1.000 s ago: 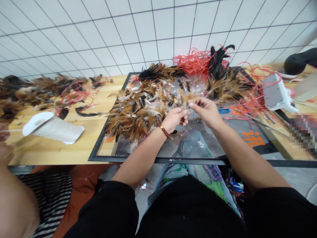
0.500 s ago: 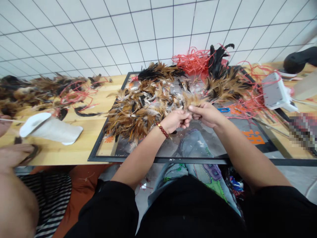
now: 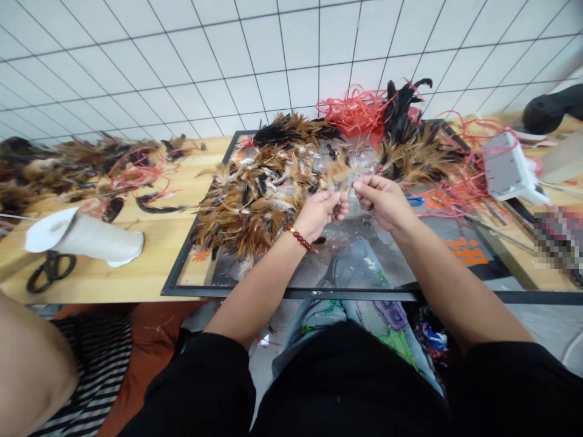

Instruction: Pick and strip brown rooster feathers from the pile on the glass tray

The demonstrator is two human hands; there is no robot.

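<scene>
Black top [image 3: 350, 382], patched jeans [image 3: 394, 325] and red-beaded bracelet [image 3: 300, 239] are worn.

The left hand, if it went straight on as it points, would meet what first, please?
Most likely the fingertips of the right hand, just beyond the left hand, though depth is unclear.

White tiled wall [image 3: 300, 54] behind a pale wooden table [image 3: 182, 270].

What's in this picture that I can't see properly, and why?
All in the head view:
- Fluffy tan feathers at the left hand: blurred, too fine to count.
- Whatever the right hand pinches: too small.
- Black-handled scissors: blades hidden by the white roll.
- Neighbour's bare arm: hand cut off, left edge.
- Right-edge object: covered by blurry squares.
</scene>
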